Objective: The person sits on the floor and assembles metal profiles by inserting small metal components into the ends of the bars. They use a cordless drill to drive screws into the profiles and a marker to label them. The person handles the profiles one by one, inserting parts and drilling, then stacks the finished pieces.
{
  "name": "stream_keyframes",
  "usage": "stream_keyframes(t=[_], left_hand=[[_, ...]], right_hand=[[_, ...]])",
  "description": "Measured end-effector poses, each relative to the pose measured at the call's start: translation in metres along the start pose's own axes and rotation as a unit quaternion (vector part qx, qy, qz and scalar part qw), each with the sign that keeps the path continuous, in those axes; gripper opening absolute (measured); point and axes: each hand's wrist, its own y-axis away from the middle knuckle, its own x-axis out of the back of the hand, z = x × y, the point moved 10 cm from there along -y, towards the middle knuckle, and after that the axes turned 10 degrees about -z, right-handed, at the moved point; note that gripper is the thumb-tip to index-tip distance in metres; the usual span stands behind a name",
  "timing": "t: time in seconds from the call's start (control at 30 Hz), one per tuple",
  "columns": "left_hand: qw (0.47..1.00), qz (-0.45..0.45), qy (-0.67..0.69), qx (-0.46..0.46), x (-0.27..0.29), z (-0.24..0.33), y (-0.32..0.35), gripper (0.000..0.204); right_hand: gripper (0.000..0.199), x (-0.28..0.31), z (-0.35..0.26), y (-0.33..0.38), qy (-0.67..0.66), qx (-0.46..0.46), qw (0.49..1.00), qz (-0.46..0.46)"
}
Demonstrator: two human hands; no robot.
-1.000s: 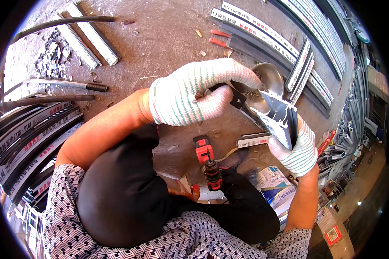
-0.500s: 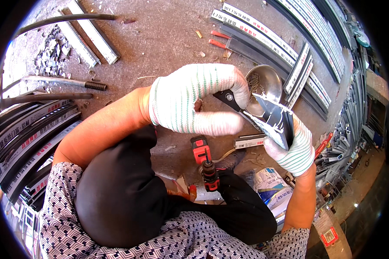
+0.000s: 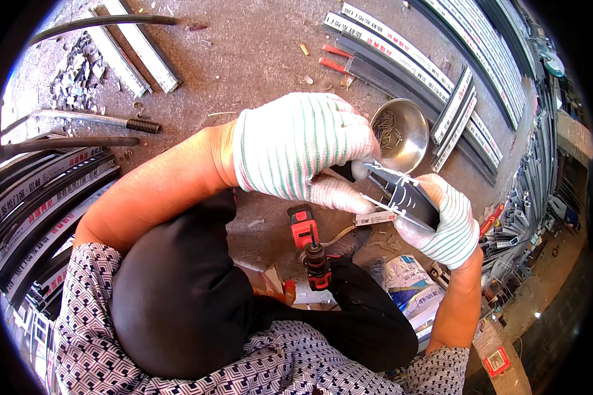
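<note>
My left hand, in a white glove with green stripes, is closed with fingers and thumb around a black piece, mostly hidden by the glove. This piece meets the near end of a short dark metal profile with ragged white shreds along its edges. My right hand, gloved alike, grips the profile's other end from the right, thumb below and fingers above. Just beyond both hands stands a steel bowl with many screws in it.
A red and black cordless drill stands near my legs. Red-handled tools lie by long labelled profiles at the far right. Metal offcuts are heaped at the far left, with stacked profiles nearer. More profiles crowd the right side.
My left fingers and thumb have closed further around the black piece, which is now more hidden. The profile has turned in my right hand, showing a different face and both shredded edges.
</note>
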Motion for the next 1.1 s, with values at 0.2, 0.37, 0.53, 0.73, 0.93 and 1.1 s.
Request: stream_keyframes(t=[0.2,0.37,0.53,0.73,0.93,1.1], left_hand=[[0.993,0.082,-0.059,-0.065,0.002,0.008,0.0,0.036],[0.995,0.069,-0.044,-0.062,-0.001,0.007,-0.002,0.033],[0.998,0.026,-0.035,-0.048,-0.003,0.008,-0.003,0.037],[0.995,0.035,0.091,0.001,-0.006,-0.009,0.004,0.035],[0.99,0.017,0.137,0.008,-0.006,-0.011,0.004,0.026],[0.982,0.032,0.182,0.034,-0.007,-0.019,0.007,0.018]], right_hand=[[0.04,0.001,-0.001,0.002,-0.011,-0.016,1.0,0.014],[0.043,-0.004,0.005,0.005,-0.02,-0.036,0.999,0.022],[0.045,-0.016,0.022,0.008,-0.085,-0.082,0.993,0.014],[0.044,-0.009,0.009,0.01,-0.027,-0.047,0.998,0.027],[0.048,-0.005,0.016,0.029,0.015,-0.06,0.997,0.041],[0.046,-0.01,0.017,0.033,0.052,-0.028,0.996,0.065]])
